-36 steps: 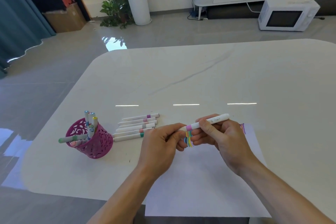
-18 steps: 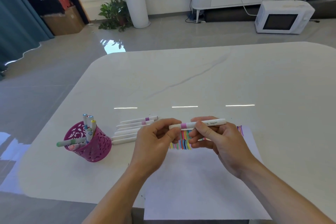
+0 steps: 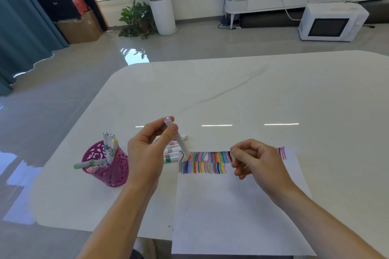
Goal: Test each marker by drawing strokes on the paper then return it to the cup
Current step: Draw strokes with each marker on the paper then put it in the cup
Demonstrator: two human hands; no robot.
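The pink cup (image 3: 114,174) stands on the surface (image 3: 273,94) at 9 o'clock from the left hand (image 3: 147,153) and contains several markers (image 3: 109,143), one leaning out sideways. The left grip pinches a marker (image 3: 179,141), tilted, tip down at the paper (image 3: 231,216). At 3 o'clock the right hand (image 3: 256,162) is curled; its grip's contents cannot be told.

cup (image 3: 114,174) L of paper (image 3: 231,216), loose markers (image 3: 172,160) btwn
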